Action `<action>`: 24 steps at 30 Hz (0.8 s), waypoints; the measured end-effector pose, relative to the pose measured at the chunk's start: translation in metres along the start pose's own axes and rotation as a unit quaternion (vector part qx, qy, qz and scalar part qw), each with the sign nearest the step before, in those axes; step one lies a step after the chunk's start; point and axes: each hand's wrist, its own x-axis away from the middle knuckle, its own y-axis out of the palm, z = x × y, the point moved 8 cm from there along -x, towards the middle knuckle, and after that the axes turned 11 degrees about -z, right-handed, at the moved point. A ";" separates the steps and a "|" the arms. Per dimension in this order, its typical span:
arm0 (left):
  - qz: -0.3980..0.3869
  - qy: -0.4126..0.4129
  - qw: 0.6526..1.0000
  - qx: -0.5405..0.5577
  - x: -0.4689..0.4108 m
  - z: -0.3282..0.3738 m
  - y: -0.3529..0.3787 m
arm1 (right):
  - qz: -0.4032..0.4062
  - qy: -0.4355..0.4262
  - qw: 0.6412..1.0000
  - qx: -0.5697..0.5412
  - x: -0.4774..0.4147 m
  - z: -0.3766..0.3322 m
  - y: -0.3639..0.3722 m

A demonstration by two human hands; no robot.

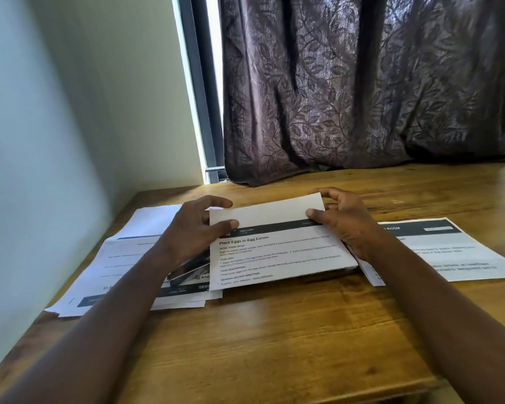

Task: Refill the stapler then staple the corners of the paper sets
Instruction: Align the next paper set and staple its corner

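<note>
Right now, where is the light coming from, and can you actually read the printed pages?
Head view: daylight enters through the bright gap beside the curtain and leaves a soft sheen on the table. On the paper set held by the left hand and right hand, only the heading reads; the smaller text is blurred. The wide lens bends the edges.

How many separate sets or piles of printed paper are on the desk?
3: held paper set in the centre between both hands, spread pile on the left under the left forearm, sheets at right. Overlaps may hide more.
</note>
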 end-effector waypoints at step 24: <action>0.066 0.076 0.995 0.014 0.006 0.020 -0.015 | 0.038 -0.130 0.981 0.137 0.012 -0.034 0.008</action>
